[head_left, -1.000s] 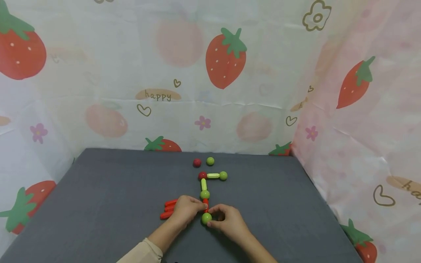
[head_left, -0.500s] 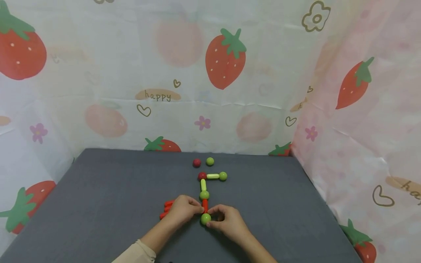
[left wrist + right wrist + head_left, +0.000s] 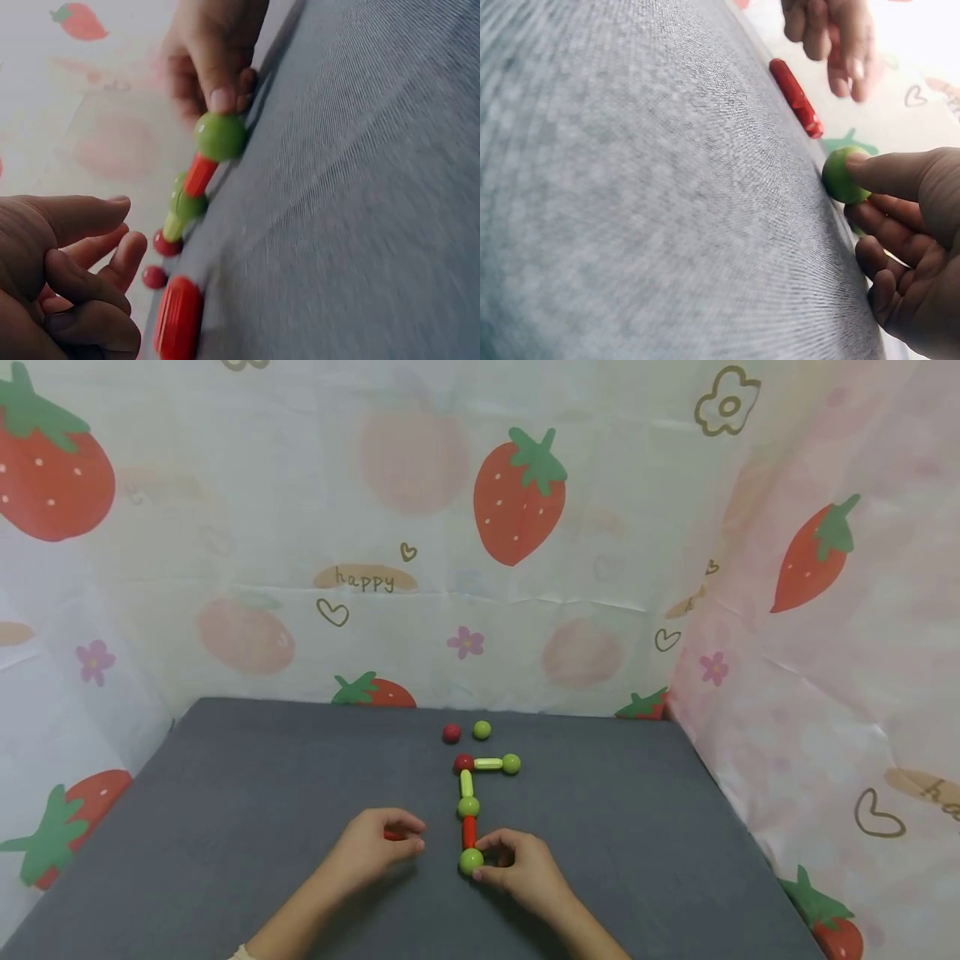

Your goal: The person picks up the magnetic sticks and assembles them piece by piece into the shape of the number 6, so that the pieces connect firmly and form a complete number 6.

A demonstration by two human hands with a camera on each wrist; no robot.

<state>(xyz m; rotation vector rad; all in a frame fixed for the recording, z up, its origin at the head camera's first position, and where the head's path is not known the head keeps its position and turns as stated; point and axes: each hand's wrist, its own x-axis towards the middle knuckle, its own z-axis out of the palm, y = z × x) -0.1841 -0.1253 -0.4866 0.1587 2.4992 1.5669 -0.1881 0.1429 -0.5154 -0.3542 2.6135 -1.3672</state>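
Near green ball [image 3: 472,862] is pinched by the right hand [image 3: 525,870] at the close end of a chain laid on the grey table [image 3: 262,810]. A red rod [image 3: 469,832], middle green ball [image 3: 468,807], yellow-green rods [image 3: 467,783] and corner red ball [image 3: 463,763] follow, ended by far green ball [image 3: 512,764]. Chain is blurred and foreshortened in the left wrist view. Left hand [image 3: 375,843] is held apart, thumb and fingers parted. Loose red rods [image 3: 178,319] are mostly covered by it in the head view; count cannot be told. Cream sleeve [image 3: 242,953] is cut off by the frame.
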